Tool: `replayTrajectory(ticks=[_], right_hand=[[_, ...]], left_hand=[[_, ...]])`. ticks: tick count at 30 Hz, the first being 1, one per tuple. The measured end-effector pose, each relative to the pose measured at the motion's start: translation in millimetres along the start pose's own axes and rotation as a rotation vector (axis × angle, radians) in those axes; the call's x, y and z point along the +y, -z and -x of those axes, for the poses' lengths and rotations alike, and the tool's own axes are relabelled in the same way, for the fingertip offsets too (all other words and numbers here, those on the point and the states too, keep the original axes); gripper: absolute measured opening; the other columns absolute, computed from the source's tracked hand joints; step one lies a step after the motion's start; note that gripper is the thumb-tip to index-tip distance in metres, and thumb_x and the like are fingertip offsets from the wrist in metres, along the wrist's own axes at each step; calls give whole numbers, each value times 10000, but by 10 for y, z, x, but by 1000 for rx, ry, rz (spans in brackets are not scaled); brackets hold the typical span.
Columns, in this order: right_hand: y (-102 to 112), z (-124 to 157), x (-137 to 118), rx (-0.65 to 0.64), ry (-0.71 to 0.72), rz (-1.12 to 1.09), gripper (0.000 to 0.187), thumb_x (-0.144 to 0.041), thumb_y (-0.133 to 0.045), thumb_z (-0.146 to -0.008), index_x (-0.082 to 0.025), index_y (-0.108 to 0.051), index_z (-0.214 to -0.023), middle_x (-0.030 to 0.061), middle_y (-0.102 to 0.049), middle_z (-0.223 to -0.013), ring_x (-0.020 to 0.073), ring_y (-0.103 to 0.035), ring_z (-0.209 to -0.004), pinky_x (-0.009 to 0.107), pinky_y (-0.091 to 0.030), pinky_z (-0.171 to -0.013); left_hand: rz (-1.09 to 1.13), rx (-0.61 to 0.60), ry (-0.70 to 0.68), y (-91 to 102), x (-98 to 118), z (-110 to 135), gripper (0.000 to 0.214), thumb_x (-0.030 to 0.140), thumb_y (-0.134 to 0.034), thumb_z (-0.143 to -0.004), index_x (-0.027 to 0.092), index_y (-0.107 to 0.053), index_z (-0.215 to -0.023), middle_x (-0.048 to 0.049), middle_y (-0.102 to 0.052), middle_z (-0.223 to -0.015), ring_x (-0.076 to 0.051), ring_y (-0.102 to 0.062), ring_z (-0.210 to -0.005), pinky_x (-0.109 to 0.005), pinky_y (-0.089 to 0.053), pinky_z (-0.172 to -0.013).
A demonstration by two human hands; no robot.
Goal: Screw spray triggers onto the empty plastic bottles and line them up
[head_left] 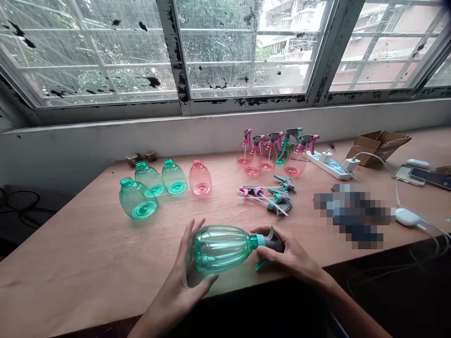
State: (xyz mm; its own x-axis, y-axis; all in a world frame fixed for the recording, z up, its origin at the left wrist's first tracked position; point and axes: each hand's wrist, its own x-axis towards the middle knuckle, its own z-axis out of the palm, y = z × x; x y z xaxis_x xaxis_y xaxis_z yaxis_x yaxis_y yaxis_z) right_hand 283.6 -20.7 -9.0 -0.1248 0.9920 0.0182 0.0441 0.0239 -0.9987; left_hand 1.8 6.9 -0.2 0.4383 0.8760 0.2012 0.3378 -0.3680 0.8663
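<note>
A clear green spray bottle [221, 249] lies on its side over the table's front edge, its base to the left and its grey and green spray head [273, 241] to the right. My left hand [188, 272] cups the base end, thumb below and fingers behind. With fingers and thumb, my right hand [291, 253] grips the spray head at the bottle's neck. Beyond them several loose spray heads [280, 204], pink or green with grey, lie in a small heap. Uncapped bottles stand to the left: several green ones [174, 177] and a pink one [200, 178].
Spray bottles with heads fitted [269, 152] stand near the wall. A power strip [329, 164], an open cardboard box [378, 145], phones [405, 174] and a white charger [407, 217] with cables occupy the right side. A blurred-out patch covers something on the table. Windows line the back.
</note>
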Motion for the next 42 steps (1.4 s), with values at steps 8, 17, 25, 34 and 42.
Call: replayTrajectory(ticks=[8,17,25,34,42], right_hand=[[-2,-10,29,41,-66,1,337,-421,-841,-766,-185,-696,-958,-22,-634,-776,180,-639,-699,291,-549,-659],[14,28,15,-16,-3,40,279,-369,-806,-814,-191,-672,-982,-23,-692,-761,174,-668,-696,260,-526,-649],[18,31,67,-31,10,-23,306,-373,-797,-825,-191,-646,-1020,-14,-757,-690,193,-714,-645,280,-565,-638],[19,48,65,-28,23,-64,292,-338,-790,-840,-185,-642,-1041,-13,-767,-695,179,-725,-653,273,-569,-656],[13,41,81,-33,40,-52,285,-336,-790,-844,-181,-643,-1033,-18,-758,-706,165,-711,-650,256,-552,-650]], left_hand=[[-32,-61,3,-24,-96,7,878,226,-636,-926,418,-99,-1593,-57,-215,-1695,-341,-276,-1535,-598,-238,-1232],[94,-125,130,-18,-1,46,996,345,-709,-906,419,-2,-1604,-39,-204,-1704,-326,-261,-1543,-584,-223,-1243],[104,-75,102,-42,-5,23,1029,311,-730,-891,453,8,-1593,-17,-390,-1630,-291,-435,-1463,-536,-310,-1224],[44,-49,75,-24,-13,38,935,359,-750,-883,376,-158,-1606,-53,-353,-1654,-331,-322,-1519,-548,-260,-1245],[19,-112,64,-21,37,33,923,375,-732,-899,341,-150,-1615,-76,-376,-1639,-333,-305,-1525,-520,-260,-1253]])
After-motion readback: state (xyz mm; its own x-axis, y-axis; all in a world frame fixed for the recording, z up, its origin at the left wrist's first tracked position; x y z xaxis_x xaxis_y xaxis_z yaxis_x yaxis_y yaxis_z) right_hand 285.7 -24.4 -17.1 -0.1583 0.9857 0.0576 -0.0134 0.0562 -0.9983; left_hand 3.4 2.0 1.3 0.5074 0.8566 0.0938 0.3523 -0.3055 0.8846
